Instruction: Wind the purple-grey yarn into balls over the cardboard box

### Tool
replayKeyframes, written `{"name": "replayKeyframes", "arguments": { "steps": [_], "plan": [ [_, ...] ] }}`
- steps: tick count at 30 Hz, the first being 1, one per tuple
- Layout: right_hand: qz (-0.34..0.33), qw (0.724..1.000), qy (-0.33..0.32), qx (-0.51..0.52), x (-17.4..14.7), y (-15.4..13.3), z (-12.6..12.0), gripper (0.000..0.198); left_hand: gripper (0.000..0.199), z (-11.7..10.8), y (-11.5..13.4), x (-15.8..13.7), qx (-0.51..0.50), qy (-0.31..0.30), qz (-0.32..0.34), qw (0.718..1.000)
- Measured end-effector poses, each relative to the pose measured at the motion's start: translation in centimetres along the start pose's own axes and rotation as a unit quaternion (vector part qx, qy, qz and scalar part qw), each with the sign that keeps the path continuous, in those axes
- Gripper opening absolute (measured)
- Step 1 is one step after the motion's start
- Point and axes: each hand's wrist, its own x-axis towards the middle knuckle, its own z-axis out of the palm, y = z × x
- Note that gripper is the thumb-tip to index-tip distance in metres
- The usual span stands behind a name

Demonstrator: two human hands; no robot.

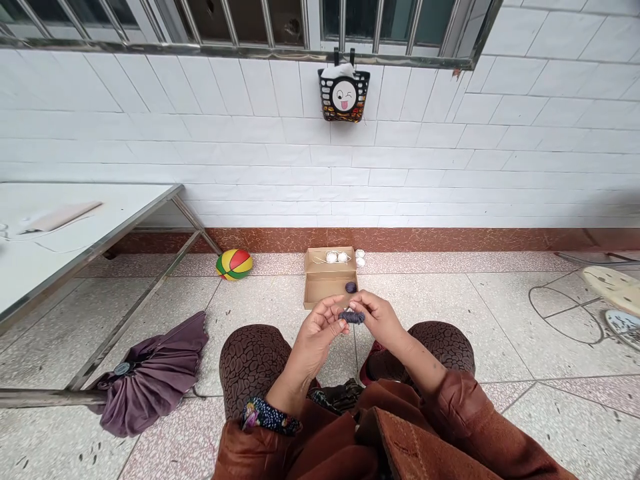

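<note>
Between my two hands is a small bundle of dark blue-grey yarn (353, 317), wound lengthwise and held above my lap. My left hand (323, 325) pinches its left end between thumb and fingers. At its right end, my right hand (376, 315) has thumb and fingertips closed on the yarn. Just beyond them on the floor lies an open cardboard box (320, 288). A dark ball of yarn (351, 287) rests in its near part. White balls of yarn (331, 257) sit in the far part, at the lid.
More white balls (360, 258) lie right of the box. A colourful ball (234, 265) and a folded purple umbrella (155, 373) are on the floor at left, by a metal-framed table (165, 193). A black basket (344, 97) hangs on the window bars. A wire-framed stool (567, 313) stands right.
</note>
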Motion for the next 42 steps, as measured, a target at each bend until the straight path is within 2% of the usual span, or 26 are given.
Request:
{"name": "replayKeyframes", "arguments": {
  "steps": [2,6,10,14,17,22,25,28,31,34,38,42],
  "plan": [
    [-0.003,1.0,-0.015,-0.018,-1.0,0.3,0.8,0.019,0.044,-0.2,-0.3,0.3,-0.032,0.039,0.0,0.999],
    [-0.031,0.995,-0.072,-0.065,-2.3,-0.1,1.5,0.018,0.032,-0.6,-1.3,0.8,-0.057,0.106,0.007,0.993],
    [-0.066,0.988,-0.102,-0.098,-2.5,-1.1,1.2,0.017,0.028,-0.9,-1.9,0.9,-0.007,0.141,0.024,0.99],
    [-0.105,0.984,-0.095,-0.108,-1.8,-2.0,0.3,0.017,0.024,-1.0,-1.9,0.8,0.051,0.133,0.032,0.989],
    [-0.106,0.986,-0.06,-0.115,-0.8,-2.1,-0.6,0.017,0.021,-0.9,-1.7,0.6,0.074,0.105,0.018,0.991],
    [-0.031,0.998,-0.011,-0.053,0.4,-0.6,-1.4,0.016,0.021,-0.3,-1.3,0.2,0.049,0.054,-0.002,0.997],
    [0.022,1.0,0.007,0.011,0.2,0.8,-0.8,0.018,0.03,0.1,-0.8,0.0,-0.012,0.033,-0.03,0.999],
    [0.041,0.998,0.001,0.041,-0.7,1.7,0.2,0.019,0.035,0.3,-0.6,0.0,-0.057,0.028,-0.058,0.996],
    [0.021,1.0,-0.018,0.014,-1.7,1.8,1.0,0.019,0.033,0.1,-0.9,0.2,-0.062,0.046,-0.056,0.995],
    [-0.013,0.998,-0.031,-0.045,-2.3,1.3,1.3,0.019,0.029,-0.1,-1.5,0.5,-0.008,0.07,-0.02,0.997],
    [-0.06,0.991,-0.077,-0.093,-2.5,-0.2,0.9,0.016,0.025,-0.4,-2.0,0.7,0.06,0.112,0.039,0.991],
    [-0.108,0.98,-0.106,-0.126,-2.1,-1.7,0.1,0.017,0.023,-0.6,-2.1,0.9,0.102,0.129,0.063,0.984]
  ]
}}
